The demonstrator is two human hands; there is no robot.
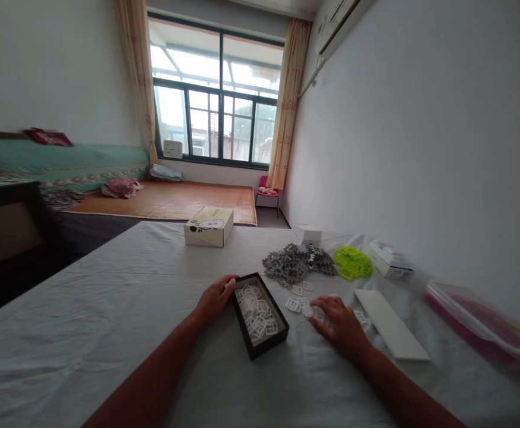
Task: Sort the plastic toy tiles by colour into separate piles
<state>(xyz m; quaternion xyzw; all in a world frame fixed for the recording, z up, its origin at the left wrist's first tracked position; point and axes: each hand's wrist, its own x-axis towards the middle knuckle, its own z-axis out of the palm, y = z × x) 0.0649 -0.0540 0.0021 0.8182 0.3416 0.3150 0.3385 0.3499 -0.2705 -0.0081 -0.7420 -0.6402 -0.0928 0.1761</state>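
Currently, step in hand looks like gathering the loose white pieces (293, 305), which lie on the cloth (162, 356) between the black box (271, 345) and the right hand (340, 324), some right at its fingertips. Right hand is palm-down, fingers part-curled; can't tell whether it grips any. Left hand (215, 296) is half-closed against the box's left side, firmness unclear, so next move calls for a light fingertip pinch, box kept steady.
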